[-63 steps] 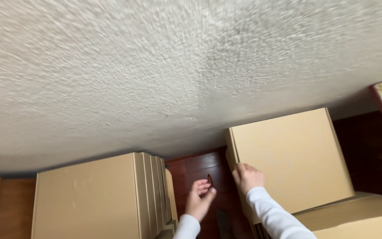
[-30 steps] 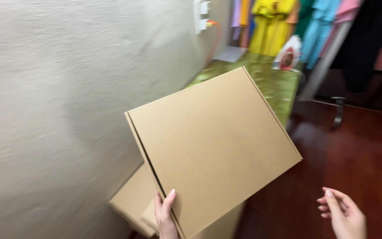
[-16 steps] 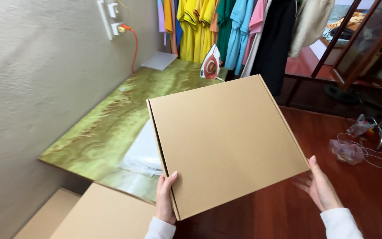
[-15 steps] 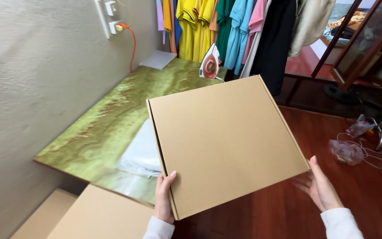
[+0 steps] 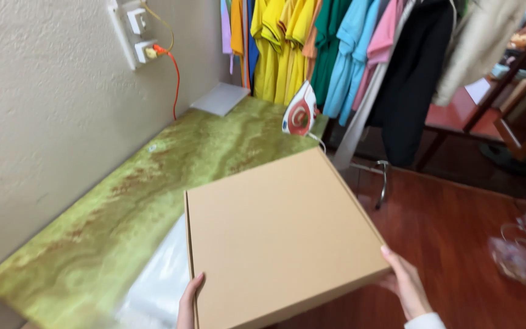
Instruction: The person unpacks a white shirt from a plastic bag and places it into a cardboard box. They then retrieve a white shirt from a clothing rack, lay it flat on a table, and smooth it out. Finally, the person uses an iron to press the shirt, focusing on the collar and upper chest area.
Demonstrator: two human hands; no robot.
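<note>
Held flat between both hands: a plain brown cardboard box (image 5: 281, 237), shallow and nearly square, broad top face up, tipped slightly so the far corner sits higher than the near edge. Long axis hard to tell, the sides being almost equal; one diagonal runs from the near left corner by the body toward the far corner, which points at the iron. Left edge, showing a folded seam, runs almost straight away from the body.

Left hand (image 5: 189, 303) at the box's near left corner, thumb up against the side edge, the remaining fingers hidden beneath; gripping the box. Right hand (image 5: 408, 287) at the near right corner, fingers curled under the lower edge and supporting it, fingertips touching the cardboard, white sleeve cuff just visible at the frame's bottom.

Hovering over the near right part of a green marbled tabletop (image 5: 153, 176), right half jutting past the tabletop's edge above the red-brown wooden floor (image 5: 458, 225). Just left of the box, partly under it, a clear plastic bag (image 5: 159, 283) lying on the tabletop.

Farther back on the tabletop: a red and white iron (image 5: 299, 113) standing upright near the far edge, and a flat white sheet (image 5: 220, 99) at the far corner against the textured wall (image 5: 44, 97). On the wall, a white socket strip (image 5: 134, 30) with an orange cord hanging down. Behind the tabletop, a rail of hanging shirts (image 5: 312, 42) in yellow, green, blue, pink and black.
</note>
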